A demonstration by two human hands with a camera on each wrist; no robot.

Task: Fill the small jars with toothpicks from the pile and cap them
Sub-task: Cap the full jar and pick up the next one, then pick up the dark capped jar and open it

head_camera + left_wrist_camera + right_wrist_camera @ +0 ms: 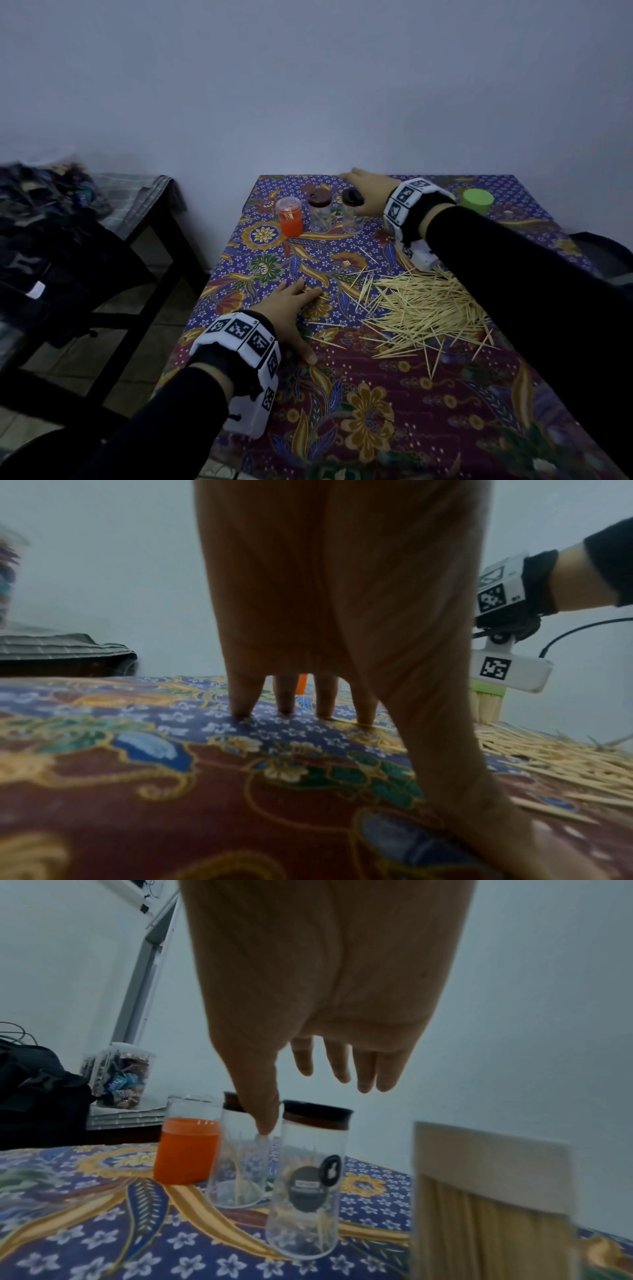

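Observation:
Three small jars stand at the back of the table: an orange jar (289,219) (186,1150), a clear jar with a brown lid (319,212) (236,1167), and a clear jar with a dark lid (352,214) (308,1177). Both clear jars hold a few toothpicks. My right hand (359,192) (308,1088) hovers over the dark-lidded jar with straight fingers, thumb hanging between the two clear jars, holding nothing. The toothpick pile (421,308) (548,758) lies at mid-right. My left hand (301,318) (428,764) rests spread on the cloth left of the pile, fingertips pressing down.
A green-lidded container (476,200) (486,702) packed with toothpicks stands right of the jars, close under my right wrist. A dark side table (144,219) with clothes and a clear tub of sweets (116,1074) stands left. The wall runs just behind the jars.

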